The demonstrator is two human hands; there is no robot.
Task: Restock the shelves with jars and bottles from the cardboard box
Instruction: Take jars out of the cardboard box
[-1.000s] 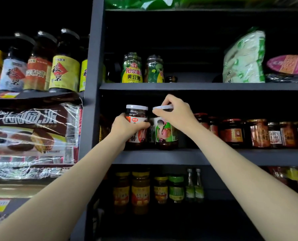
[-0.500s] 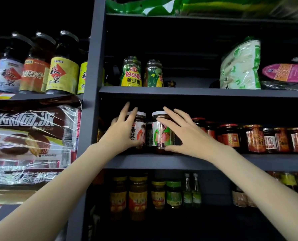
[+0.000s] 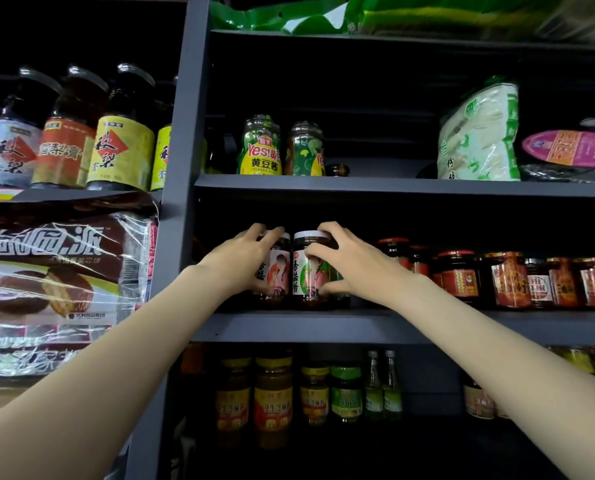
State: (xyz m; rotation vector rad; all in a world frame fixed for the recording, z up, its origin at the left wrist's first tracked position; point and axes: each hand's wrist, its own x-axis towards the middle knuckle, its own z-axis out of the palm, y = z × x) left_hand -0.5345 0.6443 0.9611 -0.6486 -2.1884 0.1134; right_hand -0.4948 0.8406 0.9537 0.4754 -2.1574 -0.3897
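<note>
my left hand (image 3: 244,252) curls its fingers (image 3: 272,237) round the pink-labelled sauce jar (image 3: 278,275), gripping it near the lid. my right hand (image 3: 349,263) wraps the green-labelled sauce jar (image 3: 308,271), fingers over the white lid edge and thumb low on the label. both jars stand upright on the middle shelf (image 3: 324,327), just beside each other at its left end, close to the grey upright post (image 3: 181,168). farther right on the same shelf runs a row of red-labelled chili jars (image 3: 507,278). on the shelf above stand two yellow soybean paste jars (image 3: 263,147). below, peanut sauce jars (image 3: 272,400) and two small green-labelled bottles (image 3: 382,386) sit in shadow. large dark bottles (image 3: 123,129) fill the left bay.
</note>
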